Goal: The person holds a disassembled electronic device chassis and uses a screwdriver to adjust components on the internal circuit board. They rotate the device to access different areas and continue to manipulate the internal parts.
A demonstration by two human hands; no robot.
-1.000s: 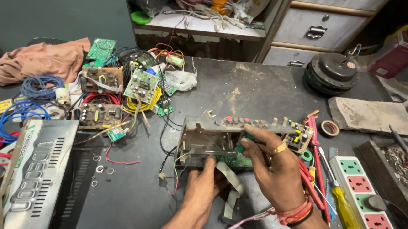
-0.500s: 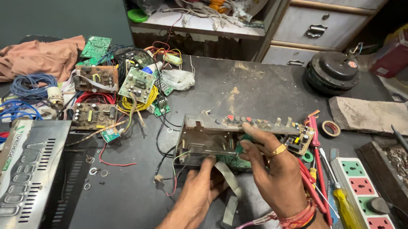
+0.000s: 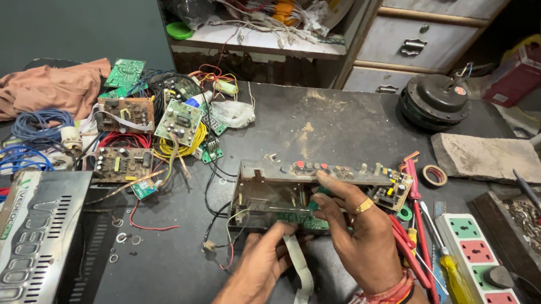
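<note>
bare table [image 3: 348,126] behind, circuit boards [image 3: 151,128] left

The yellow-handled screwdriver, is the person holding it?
No, the yellow-handled screwdriver lies on the table, while both the left hand and the right hand grip the open metal chassis.

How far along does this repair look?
Done: the cover lies off to one side, and the chassis sits open on the table. In hand: the left hand holds the ribbon cable, and the right hand reaches into the chassis. Left: loose boards and wires lie unattached; the cover is not back on.
</note>
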